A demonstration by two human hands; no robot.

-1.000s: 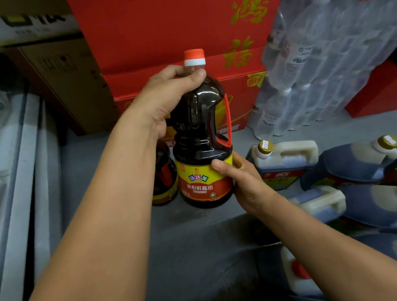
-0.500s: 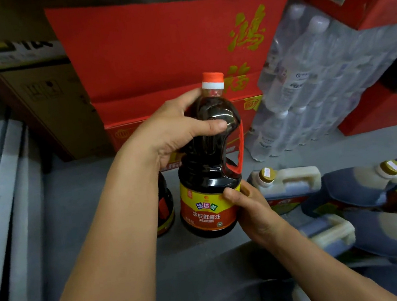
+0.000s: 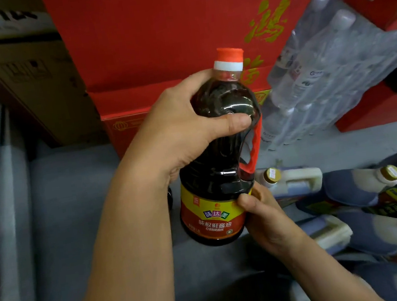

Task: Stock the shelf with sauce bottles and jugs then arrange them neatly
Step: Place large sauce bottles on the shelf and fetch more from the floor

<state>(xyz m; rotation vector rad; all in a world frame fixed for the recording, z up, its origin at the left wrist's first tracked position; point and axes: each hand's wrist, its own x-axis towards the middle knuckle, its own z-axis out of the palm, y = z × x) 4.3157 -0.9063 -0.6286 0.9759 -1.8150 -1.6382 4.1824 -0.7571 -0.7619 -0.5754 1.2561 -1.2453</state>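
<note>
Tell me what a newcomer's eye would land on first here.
First, the dark soy sauce bottle with its orange cap, held at centre frame: the left hand grips its shoulder, the right hand pinches the label edge low down. Behind it stands a big red carton with gold characters. At lower right, blue-grey jugs with gold caps lie on their sides.
</note>
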